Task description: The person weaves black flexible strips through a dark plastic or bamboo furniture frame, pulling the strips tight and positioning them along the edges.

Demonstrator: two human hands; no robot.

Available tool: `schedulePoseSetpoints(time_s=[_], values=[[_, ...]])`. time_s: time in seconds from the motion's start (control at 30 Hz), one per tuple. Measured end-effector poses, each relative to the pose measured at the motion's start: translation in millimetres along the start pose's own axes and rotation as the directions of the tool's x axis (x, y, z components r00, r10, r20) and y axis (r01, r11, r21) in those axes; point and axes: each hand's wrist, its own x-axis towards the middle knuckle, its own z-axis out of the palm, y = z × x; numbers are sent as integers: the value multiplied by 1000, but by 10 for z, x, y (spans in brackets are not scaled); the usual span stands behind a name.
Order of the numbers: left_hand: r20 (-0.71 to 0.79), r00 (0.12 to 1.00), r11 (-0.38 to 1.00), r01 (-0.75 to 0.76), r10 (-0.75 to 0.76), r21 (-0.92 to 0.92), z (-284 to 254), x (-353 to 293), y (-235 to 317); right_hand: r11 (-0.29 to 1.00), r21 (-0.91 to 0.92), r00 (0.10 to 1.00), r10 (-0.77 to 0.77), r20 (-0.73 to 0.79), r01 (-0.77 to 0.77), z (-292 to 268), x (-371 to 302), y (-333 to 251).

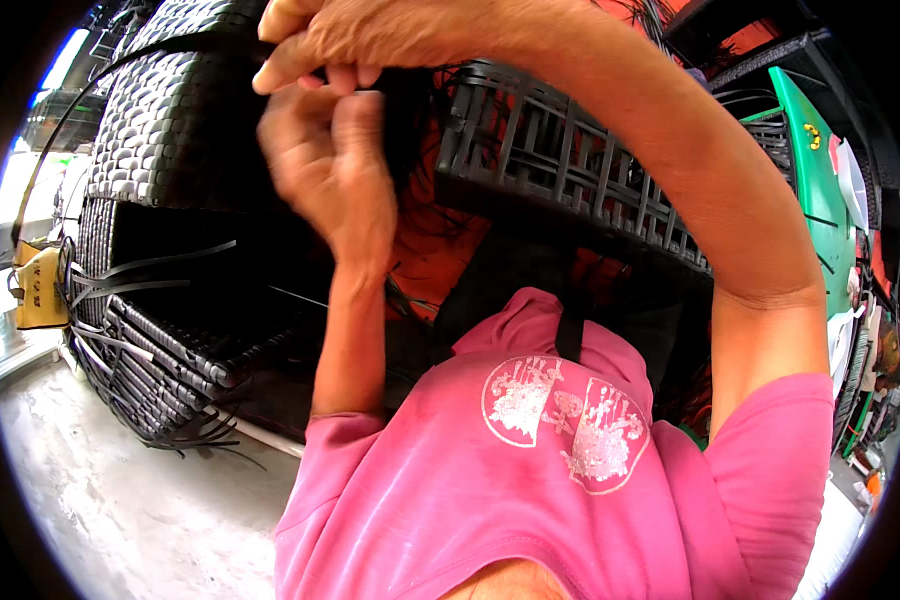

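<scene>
My right hand reaches across from the right at the top of the view. Its fingers are closed on a flat black weaving strand, which runs off to the left in a long curve. Just below it, my left hand is raised, its fingertips close to the right hand's fingers. Motion smears the left fingers, and whether they grip anything is not clear. Beside both hands stands a dark woven wicker piece with a tight basket weave, its inner side in deep shadow.
Loose strand ends stick out from a lower woven part at the left. A yellow tag or pouch hangs at far left. A black open-lattice frame lies beyond my right forearm, with a green board farther right. The floor is pale.
</scene>
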Motion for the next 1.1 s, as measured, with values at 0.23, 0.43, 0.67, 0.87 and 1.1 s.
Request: schedulePoseSetpoints(time_s=[0.23, 0.43, 0.67, 0.87, 1.1], values=[[244, 756, 762, 641, -608, -90, -23, -226, -693, 969, -243, 973, -104, -207, 51, 34, -362, -29], [377, 686, 660, 719, -623, -219, -180, -225, -564, 827, -384, 830, 166, -533, -411, 270, -1560, 598], [208, 660, 663, 746, -722, -62, -107, -341, -522, 611, -508, 792, 416, -447, -607, 408, -1754, 538], [183, 735, 749, 662, -652, 9, -83, -362, -599, 615, -334, 697, 584, -417, -715, 395, -1705, 584], [194, 723, 710, 689, -663, -141, -145, -420, -583, 635, -411, 747, 454, -487, -654, 439, -1748, 657]])
